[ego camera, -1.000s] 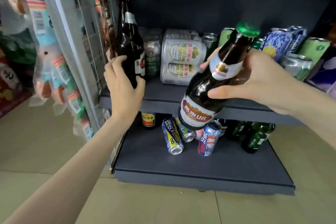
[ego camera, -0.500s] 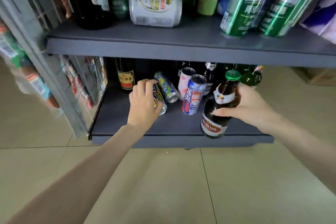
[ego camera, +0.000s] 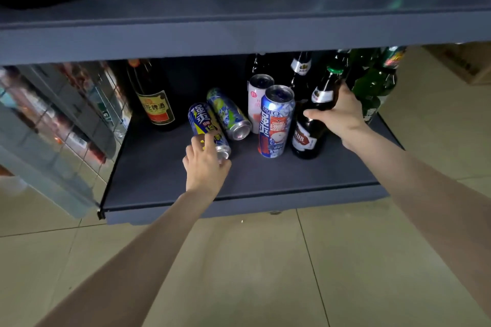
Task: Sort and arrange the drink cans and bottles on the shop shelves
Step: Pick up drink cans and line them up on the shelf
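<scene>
Bottle (ego camera: 309, 125) stands on the bottom shelf (ego camera: 164, 167), my right hand (ego camera: 341, 114) wrapped round its shoulder. My left hand (ego camera: 206, 164) curls over 1 fallen can (ego camera: 204, 125); I grip it mid-body, then upright it.

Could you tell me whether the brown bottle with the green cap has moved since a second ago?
Yes. The brown bottle has come down from in front of the upper shelf to the lower shelf, gripped by the right hand.

- You're looking at a grey shelf unit (ego camera: 239, 34), its lower board (ego camera: 164, 172) dim (shadowed underneath).
- Beige floor tiles (ego camera: 239, 273) lie below.
- A wire-grid side panel (ego camera: 79, 119) stands left.
</scene>
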A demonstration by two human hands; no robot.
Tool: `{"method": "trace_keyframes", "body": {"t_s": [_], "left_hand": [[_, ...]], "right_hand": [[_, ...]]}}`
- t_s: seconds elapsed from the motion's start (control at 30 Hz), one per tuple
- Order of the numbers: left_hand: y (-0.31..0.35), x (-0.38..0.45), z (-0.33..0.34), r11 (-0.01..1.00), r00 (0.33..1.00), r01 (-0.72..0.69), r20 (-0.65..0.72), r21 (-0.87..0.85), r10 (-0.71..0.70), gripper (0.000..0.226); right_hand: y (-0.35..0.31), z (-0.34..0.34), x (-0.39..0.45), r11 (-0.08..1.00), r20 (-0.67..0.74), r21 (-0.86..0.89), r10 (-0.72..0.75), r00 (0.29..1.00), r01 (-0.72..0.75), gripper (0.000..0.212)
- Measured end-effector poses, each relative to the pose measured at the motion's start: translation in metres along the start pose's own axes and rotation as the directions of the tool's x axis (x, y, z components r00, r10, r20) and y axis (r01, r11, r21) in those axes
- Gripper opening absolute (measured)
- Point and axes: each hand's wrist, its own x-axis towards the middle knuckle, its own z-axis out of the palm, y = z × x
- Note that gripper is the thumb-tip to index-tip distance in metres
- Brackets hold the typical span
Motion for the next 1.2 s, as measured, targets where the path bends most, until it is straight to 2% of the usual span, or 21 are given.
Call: {"method": "trace_keyframes", "body": {"t_s": [0.1,0.17,0.2,0.27,0.33,0.4,0.47,0.53,0.6,0.7,0.8,0.87,0.9,0.97,1.03,1.13,1.2], "left_hand": [[0.0,0.005,0.005,0.992,0.999,0.048,-0.007,-0.117,-0.049,0.057],[0.006,0.014,0.004,0.942,0.979,0.196,-0.006,-0.272,-0.205,0.059],[0.008,0.021,0.004,0.891,0.948,0.308,0.026,-0.334,-0.318,0.062],[0.007,0.042,0.004,0.784,0.856,0.512,0.132,-0.351,-0.5,0.075],[0.002,0.059,0.006,0.759,0.816,0.578,0.2,-0.301,-0.542,0.085],[0.002,0.071,0.01,0.773,0.832,0.554,0.247,-0.311,-0.497,0.086],[0.0,0.074,0.012,0.755,0.824,0.562,0.306,-0.339,-0.476,0.087],[-0.003,0.072,0.009,0.713,0.8,0.594,0.371,-0.374,-0.472,0.091],[-0.011,0.064,0.006,0.68,0.789,0.608,0.41,-0.41,-0.458,0.078],[-0.02,0.036,-0.004,0.551,0.759,0.649,0.501,-0.525,-0.416,0.033],[-0.028,-0.001,-0.032,0.383,0.674,0.737,0.645,-0.557,-0.361,0.017],[-0.036,-0.027,-0.056,0.292,0.623,0.781,0.716,-0.552,-0.314,0.023],[-0.039,-0.041,-0.069,0.267,0.616,0.787,0.733,-0.557,-0.287,0.034],[-0.039,-0.069,-0.101,0.25,0.592,0.805,0.763,-0.539,-0.26,0.06],[-0.032,-0.092,-0.138,0.277,0.555,0.822,0.807,-0.497,-0.201,0.065],[-0.008,-0.112,-0.208,0.382,0.495,0.821,0.862,-0.424,-0.106,0.075],[0.015,-0.12,-0.264,0.456,0.473,0.791,0.88,-0.409,-0.031,0.084]], "right_hand": [[-0.001,0.007,0.011,0.998,0.018,-0.048,0.037,0.999,-0.036,0.089],[0.002,0.006,0.008,0.997,0.031,-0.068,0.049,0.998,-0.046,0.088],[0.005,0.003,0.003,0.997,-0.001,-0.07,0.035,0.999,-0.035,0.084],[0.008,-0.005,-0.018,0.997,-0.147,-0.071,-0.054,0.988,0.044,0.072],[0.008,-0.003,-0.05,0.977,-0.237,-0.08,-0.212,0.948,0.198,0.057],[0.005,0.009,-0.074,0.938,-0.166,-0.085,-0.346,0.923,0.337,0.051],[-0.001,0.024,-0.079,0.891,-0.027,-0.128,-0.441,0.897,0.435,0.058],[-0.013,0.035,-0.066,0.844,0.038,-0.22,-0.493,0.869,0.488,0.067],[-0.022,0.044,-0.05,0.769,0.086,-0.383,-0.523,0.848,0.512,0.071],[-0.031,0.059,-0.031,0.642,0.196,-0.622,-0.426,0.883,0.448,0.074],[-0.045,0.069,-0.022,0.693,0.2,-0.631,-0.289,0.936,0.349,0.082],[-0.055,0.067,-0.026,0.796,0.194,-0.544,-0.187,0.963,0.264,0.088],[-0.058,0.064,-0.034,0.822,0.206,-0.513,-0.161,0.965,0.247,0.086],[-0.062,0.052,-0.059,0.816,0.268,-0.507,-0.157,0.951,0.277,0.079],[-0.068,0.032,-0.091,0.855,0.374,-0.448,-0.088,0.923,0.263,0.076],[-0.098,-0.018,-0.133,0.924,0.515,-0.348,0.049,0.856,0.156,0.07],[-0.127,-0.059,-0.156,0.931,0.582,-0.323,0.054,0.812,0.17,0.068]]}}
